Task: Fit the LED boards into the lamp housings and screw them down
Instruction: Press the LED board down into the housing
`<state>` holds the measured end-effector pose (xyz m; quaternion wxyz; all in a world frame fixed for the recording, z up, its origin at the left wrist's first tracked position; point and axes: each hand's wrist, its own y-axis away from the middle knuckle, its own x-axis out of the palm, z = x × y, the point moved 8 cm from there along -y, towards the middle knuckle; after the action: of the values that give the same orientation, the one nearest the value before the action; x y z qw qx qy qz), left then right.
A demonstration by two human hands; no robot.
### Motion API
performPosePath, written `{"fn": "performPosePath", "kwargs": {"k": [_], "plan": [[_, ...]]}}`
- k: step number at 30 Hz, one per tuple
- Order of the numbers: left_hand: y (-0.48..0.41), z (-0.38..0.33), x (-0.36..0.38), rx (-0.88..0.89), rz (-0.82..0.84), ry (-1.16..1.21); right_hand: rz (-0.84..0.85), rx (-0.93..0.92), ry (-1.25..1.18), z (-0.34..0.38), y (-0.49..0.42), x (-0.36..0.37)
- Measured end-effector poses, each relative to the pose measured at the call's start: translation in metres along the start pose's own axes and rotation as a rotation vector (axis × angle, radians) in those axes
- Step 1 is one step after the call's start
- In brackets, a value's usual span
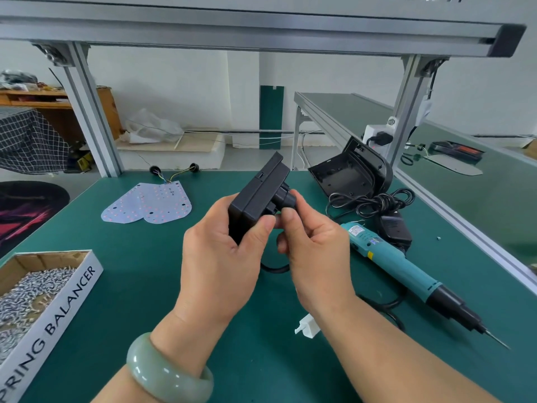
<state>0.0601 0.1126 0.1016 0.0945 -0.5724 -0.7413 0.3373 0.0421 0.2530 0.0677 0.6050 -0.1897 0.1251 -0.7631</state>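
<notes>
Left hand (218, 257), right hand (315, 242) hold housing (255, 196) above mat (145, 286) centre.

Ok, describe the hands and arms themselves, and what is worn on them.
Both hands are bare: no gloves on the left hand or the right hand, and no rings show. Both forearms are uncovered, no sleeves in view. A thick, smooth, pale green bangle circles the left wrist; the right wrist wears nothing.
</notes>
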Motion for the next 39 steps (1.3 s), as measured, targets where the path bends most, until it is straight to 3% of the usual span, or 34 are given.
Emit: {"fn": "performPosePath", "kwargs": {"k": [3,8,13,19,28,33,39], "plan": [[0.001,0.001,-0.004,0.007,-0.026,-0.020,0.080,-0.139,0.334,0.013,-0.001,0.002],[0.002,0.000,-0.003,0.005,0.011,-0.048,0.128,-0.187,0.741,0.018,-0.008,-0.007],[0.005,-0.004,0.007,0.001,0.038,-0.039,0.041,-0.137,0.697,0.017,-0.006,-0.005],[0.007,-0.009,0.007,0.006,0.032,-0.022,-0.001,-0.264,0.805,0.031,0.002,0.007],[0.001,-0.006,-0.004,-0.016,-0.023,0.054,0.089,-0.291,0.527,0.034,-0.001,0.000],[0.003,-0.006,-0.002,-0.008,-0.009,0.043,0.075,-0.120,0.240,0.023,-0.012,-0.010],[0.004,-0.007,-0.002,0.008,-0.026,0.017,0.083,0.170,-0.267,0.003,-0.012,-0.009]]}}
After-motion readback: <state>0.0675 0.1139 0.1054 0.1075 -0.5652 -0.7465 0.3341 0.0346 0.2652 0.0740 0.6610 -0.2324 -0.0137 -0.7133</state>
